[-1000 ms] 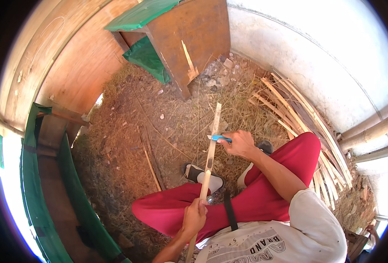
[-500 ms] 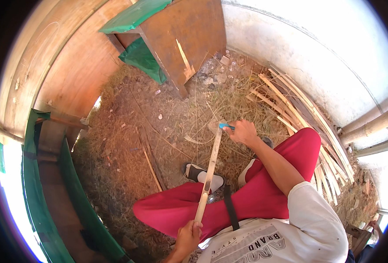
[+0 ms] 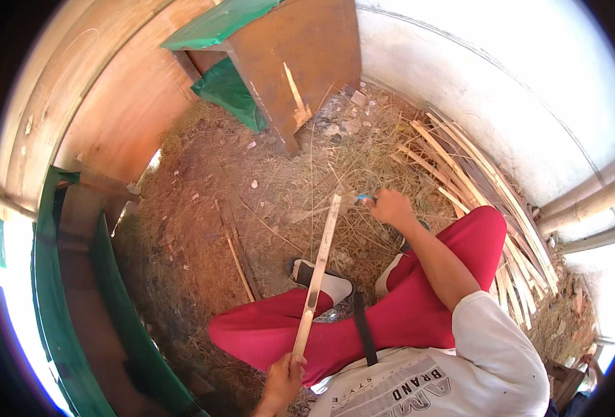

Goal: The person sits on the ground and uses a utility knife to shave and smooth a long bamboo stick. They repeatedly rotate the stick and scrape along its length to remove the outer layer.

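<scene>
The earth floor (image 3: pixel 182 229), strewn with dry straw, spreads beneath and beyond both hands. Farther out, ahead of them, stands a brown wooden cabinet (image 3: pixel 321 48) with a green covering on top. To the right of the right hand lies a heap of long split strips (image 3: pixel 471 181), loosely piled along the wall. Nearer in, the person's crossed legs in red trousers (image 3: pixel 391 306) fill the space between and below the hands.

The pale wooden strip (image 3: pixel 318 267), perhaps split bamboo, slants up and away from the left hand (image 3: pixel 284 379), over the left leg and a shoe. It looks light and fairly stiff, likely springy toward its unsupported far tip, and tough rather than fragile. Its edges may be sharp or splintery. The near part, where the left fingers wrap it, seems a sound hold: firm, with a long span left bare ahead. A dark hollow (image 3: pixel 312 299) marks it partway along, possibly a weaker spot.

The hands are well apart. The right hand (image 3: pixel 391 207) is closed around a small blue knife (image 3: pixel 364 199), just right of the strip's far tip and not touching it. The knife looks light; its handle is the only safe grip. Its blade is too small to make out.
</scene>
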Tool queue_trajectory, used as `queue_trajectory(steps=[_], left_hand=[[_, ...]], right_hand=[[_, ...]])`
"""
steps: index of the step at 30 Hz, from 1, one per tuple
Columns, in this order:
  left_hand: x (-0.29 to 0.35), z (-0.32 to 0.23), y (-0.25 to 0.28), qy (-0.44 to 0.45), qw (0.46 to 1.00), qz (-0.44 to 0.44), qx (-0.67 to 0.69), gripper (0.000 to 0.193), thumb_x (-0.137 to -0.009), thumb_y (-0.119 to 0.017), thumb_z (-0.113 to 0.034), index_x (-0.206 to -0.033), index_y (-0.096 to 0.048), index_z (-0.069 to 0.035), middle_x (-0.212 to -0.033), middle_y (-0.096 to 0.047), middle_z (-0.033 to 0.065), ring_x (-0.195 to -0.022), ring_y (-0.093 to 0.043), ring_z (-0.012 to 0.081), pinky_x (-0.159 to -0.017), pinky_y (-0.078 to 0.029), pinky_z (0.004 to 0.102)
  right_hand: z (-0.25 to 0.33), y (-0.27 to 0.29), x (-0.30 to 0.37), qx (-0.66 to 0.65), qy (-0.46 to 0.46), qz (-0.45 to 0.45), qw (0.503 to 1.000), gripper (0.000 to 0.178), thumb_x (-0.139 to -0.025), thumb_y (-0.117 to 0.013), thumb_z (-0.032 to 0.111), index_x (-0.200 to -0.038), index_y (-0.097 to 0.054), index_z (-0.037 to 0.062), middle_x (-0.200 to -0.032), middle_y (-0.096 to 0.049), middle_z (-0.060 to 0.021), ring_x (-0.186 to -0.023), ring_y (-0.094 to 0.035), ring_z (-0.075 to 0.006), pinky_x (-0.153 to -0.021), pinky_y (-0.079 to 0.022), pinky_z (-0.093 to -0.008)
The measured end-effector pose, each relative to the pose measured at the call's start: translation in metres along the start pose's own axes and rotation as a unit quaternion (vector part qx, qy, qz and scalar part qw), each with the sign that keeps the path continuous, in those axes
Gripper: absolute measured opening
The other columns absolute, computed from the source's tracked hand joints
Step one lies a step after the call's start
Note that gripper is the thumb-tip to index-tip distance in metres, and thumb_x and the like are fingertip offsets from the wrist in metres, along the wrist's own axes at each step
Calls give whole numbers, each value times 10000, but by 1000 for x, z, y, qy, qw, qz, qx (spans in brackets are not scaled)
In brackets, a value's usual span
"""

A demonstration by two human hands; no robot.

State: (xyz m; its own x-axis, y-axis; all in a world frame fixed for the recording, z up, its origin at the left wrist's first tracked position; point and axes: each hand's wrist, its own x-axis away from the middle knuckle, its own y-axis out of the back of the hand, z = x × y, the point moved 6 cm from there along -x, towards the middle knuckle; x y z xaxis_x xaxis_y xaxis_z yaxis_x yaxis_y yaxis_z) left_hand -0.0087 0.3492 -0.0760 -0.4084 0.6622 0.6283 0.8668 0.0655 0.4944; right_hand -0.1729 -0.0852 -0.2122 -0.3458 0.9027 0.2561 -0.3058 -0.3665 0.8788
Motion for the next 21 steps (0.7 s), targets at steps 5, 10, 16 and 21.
queue_trajectory(steps=[5, 10, 16, 21], left_hand=[[-26, -17, -6, 0, 992, 54, 114, 273, -1075, -431, -216, -1022, -590, -1, -621, -501, -1, -490, -483, 69, -450, -405, 255], [-46, -35, -14, 10, 983, 77, 169, 284, -1089, -406, -250, -1077, -567, -16, -639, -466, -22, -481, -441, 44, -426, -376, 225], [-76, -49, -24, -42, 984, 58, 162, 351, -1096, -386, -284, -1098, -595, -1, -659, -491, -17, -524, -466, 49, -469, -394, 231], [-98, -59, -31, -66, 991, 18, 113, 474, -1099, -330, -361, -1099, -610, 20, -689, -543, 33, -598, -535, 120, -577, -455, 297]], right_hand=[[-13, 8, 14, 24, -41, 11, 999, 546, -959, -568, 501, -925, -722, -21, -918, -703, -241, -874, -704, -395, -785, -554, -501], [5, 32, 26, 0, -8, -52, 999, 519, -968, -559, 498, -952, -736, 10, -786, -701, -189, -794, -706, -374, -738, -552, -497], [49, 55, 54, -202, 98, -24, 974, 463, -965, -567, 498, -1025, -764, 84, -668, -654, -171, -652, -675, -327, -637, -522, -457], [69, 46, 80, -263, 176, 19, 949, 434, -962, -586, 480, -1062, -766, 98, -614, -621, -163, -551, -621, -316, -563, -490, -426]])
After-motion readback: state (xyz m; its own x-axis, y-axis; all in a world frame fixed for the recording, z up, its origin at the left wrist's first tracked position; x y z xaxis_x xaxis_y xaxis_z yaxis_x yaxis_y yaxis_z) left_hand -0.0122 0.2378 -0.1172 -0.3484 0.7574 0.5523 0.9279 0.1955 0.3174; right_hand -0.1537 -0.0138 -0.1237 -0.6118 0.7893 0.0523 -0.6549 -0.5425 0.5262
